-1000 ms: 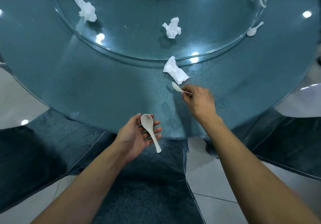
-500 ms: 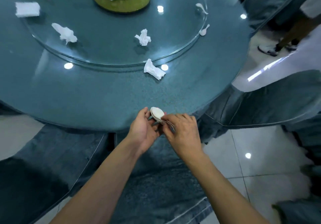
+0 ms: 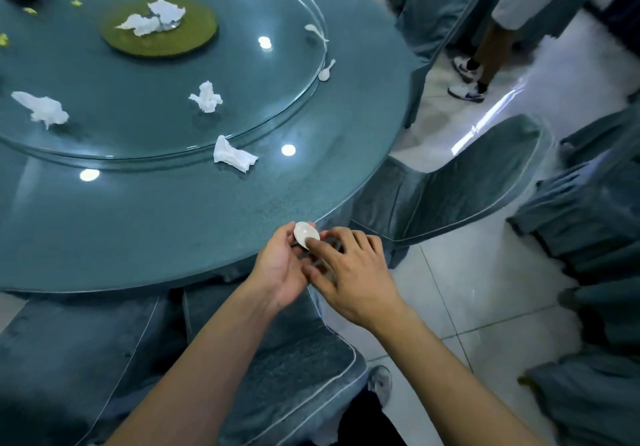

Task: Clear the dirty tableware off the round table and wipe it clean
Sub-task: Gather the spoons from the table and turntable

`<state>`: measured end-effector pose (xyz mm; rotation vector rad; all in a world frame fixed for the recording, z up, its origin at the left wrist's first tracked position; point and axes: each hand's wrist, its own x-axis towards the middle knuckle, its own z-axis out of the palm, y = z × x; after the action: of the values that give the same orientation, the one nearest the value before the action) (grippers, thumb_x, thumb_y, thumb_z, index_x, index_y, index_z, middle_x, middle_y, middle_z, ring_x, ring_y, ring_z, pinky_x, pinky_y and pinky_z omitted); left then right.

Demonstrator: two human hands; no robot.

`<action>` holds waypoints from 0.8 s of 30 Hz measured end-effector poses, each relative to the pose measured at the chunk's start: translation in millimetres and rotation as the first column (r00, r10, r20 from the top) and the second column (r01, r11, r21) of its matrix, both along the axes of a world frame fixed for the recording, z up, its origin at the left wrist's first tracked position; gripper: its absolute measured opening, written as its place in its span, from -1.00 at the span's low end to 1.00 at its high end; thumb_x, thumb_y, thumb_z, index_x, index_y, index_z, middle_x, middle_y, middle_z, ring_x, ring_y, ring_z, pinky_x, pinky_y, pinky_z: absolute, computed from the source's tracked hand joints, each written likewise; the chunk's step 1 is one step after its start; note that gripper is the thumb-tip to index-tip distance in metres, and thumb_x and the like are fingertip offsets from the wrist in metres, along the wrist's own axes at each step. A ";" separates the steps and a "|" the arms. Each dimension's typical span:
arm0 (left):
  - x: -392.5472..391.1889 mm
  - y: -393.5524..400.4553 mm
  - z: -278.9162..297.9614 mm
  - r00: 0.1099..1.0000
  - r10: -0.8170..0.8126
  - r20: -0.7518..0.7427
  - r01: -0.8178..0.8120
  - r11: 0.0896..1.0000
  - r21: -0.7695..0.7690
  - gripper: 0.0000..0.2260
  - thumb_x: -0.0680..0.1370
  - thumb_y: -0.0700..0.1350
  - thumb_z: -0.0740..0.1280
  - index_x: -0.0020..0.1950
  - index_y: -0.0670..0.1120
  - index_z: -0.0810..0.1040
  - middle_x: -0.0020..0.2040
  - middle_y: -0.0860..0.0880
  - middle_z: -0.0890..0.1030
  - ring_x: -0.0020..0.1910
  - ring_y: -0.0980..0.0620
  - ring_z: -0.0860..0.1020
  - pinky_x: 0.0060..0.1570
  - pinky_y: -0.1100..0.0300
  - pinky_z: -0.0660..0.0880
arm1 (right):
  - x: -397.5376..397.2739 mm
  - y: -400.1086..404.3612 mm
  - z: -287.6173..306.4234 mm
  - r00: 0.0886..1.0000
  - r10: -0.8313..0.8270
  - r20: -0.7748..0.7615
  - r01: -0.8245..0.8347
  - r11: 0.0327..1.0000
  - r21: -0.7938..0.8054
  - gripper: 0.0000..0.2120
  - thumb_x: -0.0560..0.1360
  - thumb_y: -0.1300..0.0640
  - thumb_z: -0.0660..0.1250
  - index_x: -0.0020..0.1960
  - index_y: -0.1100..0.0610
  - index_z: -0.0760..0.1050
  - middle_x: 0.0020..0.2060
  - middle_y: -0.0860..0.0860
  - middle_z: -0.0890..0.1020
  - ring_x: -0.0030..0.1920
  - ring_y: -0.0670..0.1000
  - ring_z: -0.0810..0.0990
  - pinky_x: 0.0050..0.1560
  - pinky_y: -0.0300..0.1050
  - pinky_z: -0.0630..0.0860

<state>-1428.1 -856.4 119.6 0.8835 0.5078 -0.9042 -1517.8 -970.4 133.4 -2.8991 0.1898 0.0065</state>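
Spoon-gathering seems in hand — the white soup spoon (image 3: pixel 306 234) is cradled in the curled left hand (image 3: pixel 280 265), under the right hand's (image 3: pixel 353 272) near-straight fingers (image 3: pixel 325 250) — and the far spoon (image 3: pixel 326 71), well beyond them, must be reached next.

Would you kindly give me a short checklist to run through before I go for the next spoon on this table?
1. Grip on the white soup spoon in the left hand: ok.
2. The right hand free to reach: cannot tell; it touches that spoon.
3. The small white spoon beside the glass turntable unobstructed: ok.
4. The curved white spoon on the turntable within reach: cannot tell.
5. The round blue-green glass table ready for wiping: not ok; crumpled white tissues lie on it.
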 end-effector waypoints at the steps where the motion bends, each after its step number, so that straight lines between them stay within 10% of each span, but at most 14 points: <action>1: -5.3 -12.4 1.6 1.000 -0.013 -0.001 0.013 1.000 0.003 -0.72 0.68 -0.01 0.15 0.14 -0.15 0.56 0.05 -0.19 0.68 -0.04 -0.14 0.66 -0.01 -0.03 0.57 | -6.5 -12.9 2.1 1.000 0.005 -0.025 -0.005 1.000 0.006 -0.51 0.56 -0.34 0.04 0.40 -0.19 0.36 0.25 -0.04 0.46 0.22 0.06 0.43 0.23 0.07 0.32; 24: -62.6 -330.8 36.1 0.993 -0.104 0.056 0.100 0.993 0.067 -0.63 0.67 -0.02 0.17 0.33 -0.22 0.55 0.19 -0.26 0.66 0.10 -0.24 0.65 -0.01 -0.15 0.64 | -59.0 -400.6 9.2 0.981 -0.186 0.052 0.186 0.983 0.004 -0.66 0.60 -0.10 0.20 0.35 -0.07 0.41 0.24 -0.06 0.51 0.25 0.04 0.45 0.31 0.04 0.30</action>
<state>-1490.8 -1187.1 155.7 0.9989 0.4450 -0.9558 -1576.8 -1371.0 142.6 -2.8669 0.4507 -0.1013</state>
